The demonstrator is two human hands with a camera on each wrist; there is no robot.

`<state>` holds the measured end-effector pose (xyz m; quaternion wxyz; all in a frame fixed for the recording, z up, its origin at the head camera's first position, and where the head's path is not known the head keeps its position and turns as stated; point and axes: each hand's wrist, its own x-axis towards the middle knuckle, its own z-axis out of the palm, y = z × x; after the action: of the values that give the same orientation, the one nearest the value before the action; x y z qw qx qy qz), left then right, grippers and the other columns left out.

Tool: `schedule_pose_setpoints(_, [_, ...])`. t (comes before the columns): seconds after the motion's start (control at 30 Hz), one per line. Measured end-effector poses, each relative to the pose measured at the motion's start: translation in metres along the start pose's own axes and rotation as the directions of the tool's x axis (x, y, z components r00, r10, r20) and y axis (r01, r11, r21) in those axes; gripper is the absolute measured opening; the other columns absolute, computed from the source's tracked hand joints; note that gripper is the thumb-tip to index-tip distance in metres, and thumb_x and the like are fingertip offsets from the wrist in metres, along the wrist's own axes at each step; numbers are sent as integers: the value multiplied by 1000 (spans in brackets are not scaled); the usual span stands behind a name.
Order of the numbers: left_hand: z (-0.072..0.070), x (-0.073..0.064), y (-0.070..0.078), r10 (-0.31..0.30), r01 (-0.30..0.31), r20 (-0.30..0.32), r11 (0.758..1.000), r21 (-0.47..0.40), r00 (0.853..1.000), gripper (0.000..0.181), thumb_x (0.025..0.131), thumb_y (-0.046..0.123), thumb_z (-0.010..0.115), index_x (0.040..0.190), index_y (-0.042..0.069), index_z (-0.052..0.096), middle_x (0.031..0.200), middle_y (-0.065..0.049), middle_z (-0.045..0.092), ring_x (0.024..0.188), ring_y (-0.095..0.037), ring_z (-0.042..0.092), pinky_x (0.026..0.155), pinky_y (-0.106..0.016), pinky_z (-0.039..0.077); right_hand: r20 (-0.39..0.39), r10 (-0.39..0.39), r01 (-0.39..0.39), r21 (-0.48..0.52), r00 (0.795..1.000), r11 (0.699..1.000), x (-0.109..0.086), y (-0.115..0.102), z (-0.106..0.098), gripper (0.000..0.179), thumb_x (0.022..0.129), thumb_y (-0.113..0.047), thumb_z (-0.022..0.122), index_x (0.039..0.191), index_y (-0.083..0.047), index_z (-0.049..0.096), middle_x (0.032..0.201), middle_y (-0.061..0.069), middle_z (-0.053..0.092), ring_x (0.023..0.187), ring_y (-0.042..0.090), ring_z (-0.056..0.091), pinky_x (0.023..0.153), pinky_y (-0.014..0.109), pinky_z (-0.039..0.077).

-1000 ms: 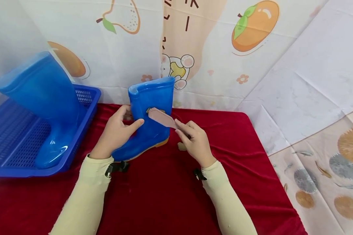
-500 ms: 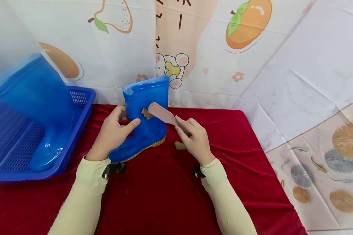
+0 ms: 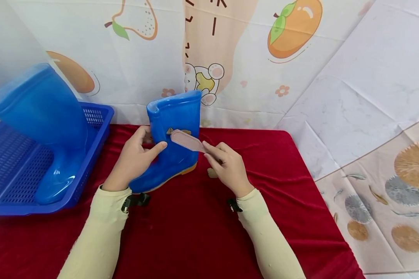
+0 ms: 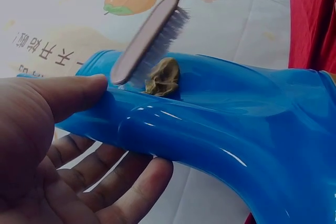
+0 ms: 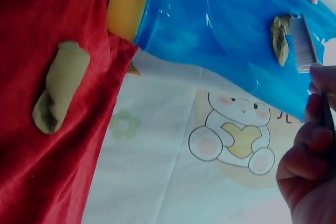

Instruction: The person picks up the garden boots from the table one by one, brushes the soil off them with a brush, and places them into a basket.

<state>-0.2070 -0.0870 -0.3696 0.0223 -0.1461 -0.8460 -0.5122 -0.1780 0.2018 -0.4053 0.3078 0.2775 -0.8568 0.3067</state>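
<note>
A blue rubber boot (image 3: 176,116) with a yellowish sole stands upright on the red cloth. My left hand (image 3: 134,157) holds its shaft, thumb on one side and fingers on the other, as the left wrist view shows. My right hand (image 3: 228,166) grips the handle of a pinkish scrub brush (image 3: 186,140). The pale bristles (image 4: 165,38) point toward the shaft, beside a brownish, clay-like lump (image 4: 164,78) stuck on the boot. In the head view the brush covers much of that lump. A second clay-like lump (image 5: 62,87) lies on the cloth near the heel, partly behind my right hand.
At the left, a blue perforated plastic basket (image 3: 78,190) holds another blue rubber boot (image 3: 57,116). A printed white curtain (image 3: 136,77) rises behind the red-covered table (image 3: 181,236). Patterned cloth (image 3: 373,217) lies beyond the table's right edge.
The brush lifted up and right off the lump, then came back down and left over it. My left hand keeps its hold on the boot. The head view shifted slightly.
</note>
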Motion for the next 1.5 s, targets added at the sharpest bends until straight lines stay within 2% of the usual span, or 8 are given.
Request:
schedule_pose_setpoints(0.2, [0, 0, -2, -17, 17, -14, 1000, 2, 1000, 60, 102, 41, 65, 144, 2, 45, 131, -22, 60, 117, -39, 60, 97, -66, 52, -3, 84, -84, -10, 996, 996, -2, 9, -7, 38, 95, -11, 76, 132, -13, 72, 82, -2, 60, 65, 10, 45, 55, 26, 37])
schedule_pose_setpoints(0.3, [0, 0, -1, -24, 24, -12, 1000, 2, 1000, 61, 102, 42, 65, 144, 3, 45, 131, -22, 60, 117, -39, 59, 97, -66, 52, -3, 93, -93, 3, 996, 996, -2, 11, -8, 38, 95, -11, 76, 132, -14, 72, 80, -2, 59, 65, 9, 45, 55, 25, 37])
schedule_pose_setpoints(0.6, [-1, -1, 2, -20, 19, 39, 1000, 12, 999, 61, 101, 41, 67, 145, 4, 46, 133, -21, 61, 118, -40, 63, 95, -61, 55, -37, -16, 18, 73, 999, 997, 1, 2, -8, 40, 92, -7, 78, 132, -10, 72, 81, 0, 59, 64, 10, 46, 54, 21, 36])
schedule_pose_setpoints(0.77, [-2, -2, 3, -14, 13, 58, 1000, 19, 998, 60, 100, 41, 68, 144, 6, 47, 131, -19, 62, 116, -39, 65, 94, -59, 56, -22, -45, 47, 61, 999, 997, 1, -2, -4, 38, 92, -9, 79, 130, -9, 73, 82, 0, 60, 62, 13, 47, 53, 21, 37])
schedule_pose_setpoints(1.03, [-1, -2, 4, -12, 12, 44, 1000, 3, 999, 60, 100, 40, 68, 144, 5, 47, 131, -19, 62, 117, -39, 64, 94, -60, 56, -33, 54, -53, 11, 998, 999, -1, 5, -3, 32, 93, -11, 77, 126, -13, 76, 82, -1, 63, 64, 10, 50, 54, 25, 42])
schedule_pose_setpoints(1.23, [0, -1, 2, -13, 13, 10, 1000, -1, 1000, 61, 101, 40, 66, 145, 4, 46, 132, -20, 61, 118, -38, 62, 94, -62, 55, -46, 127, -128, -10, 991, 992, -2, 16, -10, 31, 92, -10, 76, 123, -14, 78, 81, 2, 66, 65, 10, 49, 55, 26, 40])
schedule_pose_setpoints(1.37, [1, -1, 2, -13, 13, 8, 1000, 1, 1000, 61, 101, 41, 67, 145, 4, 46, 132, -21, 61, 118, -39, 61, 95, -62, 55, -85, 131, -132, -1, 988, 991, -2, 18, -12, 32, 91, -9, 77, 122, -16, 78, 78, -1, 62, 65, 9, 48, 57, 25, 39])
schedule_pose_setpoints(1.5, [2, -2, 4, -6, 6, 29, 1000, 1, 1000, 60, 101, 40, 67, 144, 4, 46, 130, -21, 62, 115, -39, 64, 93, -60, 56, -141, 80, -73, 57, 987, 996, -1, 12, -10, 33, 91, -7, 76, 124, -14, 77, 77, 0, 60, 65, 12, 48, 57, 24, 38])
